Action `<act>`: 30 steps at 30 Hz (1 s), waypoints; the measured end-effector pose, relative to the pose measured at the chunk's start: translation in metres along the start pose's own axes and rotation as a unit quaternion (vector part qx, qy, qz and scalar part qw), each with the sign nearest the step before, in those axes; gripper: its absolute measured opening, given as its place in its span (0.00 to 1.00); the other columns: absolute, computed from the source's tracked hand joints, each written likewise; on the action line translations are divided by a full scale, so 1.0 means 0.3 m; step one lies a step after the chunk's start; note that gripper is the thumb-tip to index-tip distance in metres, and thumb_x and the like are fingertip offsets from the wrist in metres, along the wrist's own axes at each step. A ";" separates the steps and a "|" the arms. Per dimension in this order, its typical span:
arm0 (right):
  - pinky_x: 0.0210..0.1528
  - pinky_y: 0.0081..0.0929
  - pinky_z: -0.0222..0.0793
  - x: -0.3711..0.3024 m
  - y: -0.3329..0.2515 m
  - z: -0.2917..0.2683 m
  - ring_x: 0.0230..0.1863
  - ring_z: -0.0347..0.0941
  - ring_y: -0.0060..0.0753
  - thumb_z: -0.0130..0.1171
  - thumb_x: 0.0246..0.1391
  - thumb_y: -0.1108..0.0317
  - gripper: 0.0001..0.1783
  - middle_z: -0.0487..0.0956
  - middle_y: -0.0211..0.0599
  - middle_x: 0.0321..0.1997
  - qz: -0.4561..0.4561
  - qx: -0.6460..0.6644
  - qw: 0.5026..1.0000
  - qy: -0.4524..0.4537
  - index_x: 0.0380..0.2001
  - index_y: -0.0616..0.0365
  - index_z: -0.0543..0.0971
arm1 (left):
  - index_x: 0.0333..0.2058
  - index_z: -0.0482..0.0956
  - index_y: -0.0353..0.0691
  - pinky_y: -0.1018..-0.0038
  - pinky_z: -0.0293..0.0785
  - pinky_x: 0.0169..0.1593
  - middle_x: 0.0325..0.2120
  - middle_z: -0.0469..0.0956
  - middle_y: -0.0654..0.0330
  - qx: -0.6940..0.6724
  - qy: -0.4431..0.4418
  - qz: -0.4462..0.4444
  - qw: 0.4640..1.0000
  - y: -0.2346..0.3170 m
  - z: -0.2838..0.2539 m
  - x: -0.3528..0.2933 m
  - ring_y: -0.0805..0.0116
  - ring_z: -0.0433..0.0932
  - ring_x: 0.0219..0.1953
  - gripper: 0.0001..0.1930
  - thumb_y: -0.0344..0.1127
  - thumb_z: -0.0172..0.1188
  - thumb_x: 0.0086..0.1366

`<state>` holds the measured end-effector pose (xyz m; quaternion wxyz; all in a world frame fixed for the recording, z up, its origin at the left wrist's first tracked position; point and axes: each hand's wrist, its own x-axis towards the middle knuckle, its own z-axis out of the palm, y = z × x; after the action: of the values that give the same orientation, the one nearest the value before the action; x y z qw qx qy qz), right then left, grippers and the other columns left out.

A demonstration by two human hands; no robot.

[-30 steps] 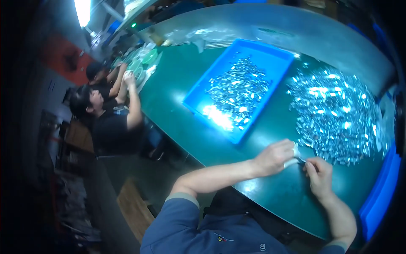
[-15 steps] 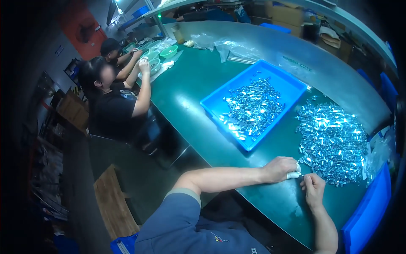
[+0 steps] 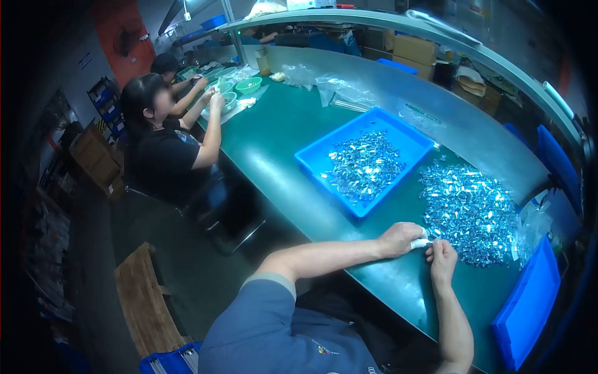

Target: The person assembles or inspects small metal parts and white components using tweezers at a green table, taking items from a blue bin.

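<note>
My left hand [image 3: 398,240], with white coverings on some fingertips, is closed in a pinch over the green tabletop. Close against it, my right hand [image 3: 441,255] pinches too, thumb against bent fingers. Whatever small thing sits between the two sets of fingertips is too small to make out. Just beyond my hands spreads a large heap of small shiny metal pieces [image 3: 470,215]. More such pieces [image 3: 367,165] lie in a blue tray [image 3: 398,202] farther off to the left.
A blue bin [image 3: 529,305] stands at my right, with clear plastic bags [image 3: 536,221] beyond it. Along the table's left side, two people work near green bowls [image 3: 249,85]. A metal panel [image 3: 461,118] borders the far side, below an overhead rail [image 3: 398,26]. A wooden bench [image 3: 146,299] stands at left.
The head view has shifted, so the heap and tray appear farther left. My hands stay together in pinches, with the right fingertips slightly closer to the left.
</note>
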<state>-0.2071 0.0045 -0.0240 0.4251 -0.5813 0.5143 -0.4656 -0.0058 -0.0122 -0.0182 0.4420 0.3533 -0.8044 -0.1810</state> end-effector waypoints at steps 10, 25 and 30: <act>0.26 0.16 0.63 -0.015 0.000 -0.021 0.23 0.68 0.14 0.55 0.72 0.62 0.14 0.79 0.26 0.26 0.008 0.022 0.999 -0.030 0.36 0.60 0.82 | 0.34 0.80 0.40 0.57 0.76 0.40 0.29 0.80 0.54 -0.008 0.011 0.022 1.000 -0.015 0.004 -0.008 0.49 0.81 0.36 0.09 0.36 0.70 0.60; 0.26 0.17 0.63 -0.015 -0.049 0.015 0.23 0.68 0.14 0.57 0.70 0.64 0.12 0.78 0.27 0.25 0.013 0.027 1.000 -0.011 0.36 0.62 0.83 | 0.36 0.80 0.38 0.59 0.76 0.40 0.30 0.81 0.53 -0.026 -0.003 -0.021 0.999 0.010 -0.023 -0.013 0.50 0.81 0.36 0.09 0.33 0.70 0.61; 0.26 0.17 0.63 -0.021 -0.049 0.016 0.23 0.68 0.14 0.57 0.70 0.63 0.14 0.79 0.26 0.24 0.014 0.015 1.000 -0.005 0.35 0.61 0.83 | 0.36 0.81 0.39 0.59 0.76 0.39 0.30 0.82 0.53 -0.042 0.012 -0.023 0.999 0.011 -0.016 -0.010 0.50 0.81 0.36 0.08 0.34 0.69 0.61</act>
<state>-0.1996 0.0124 -0.0114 0.4430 -0.5699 0.5132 -0.4644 -0.0020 -0.0077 -0.0155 0.4616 0.3546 -0.7825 -0.2210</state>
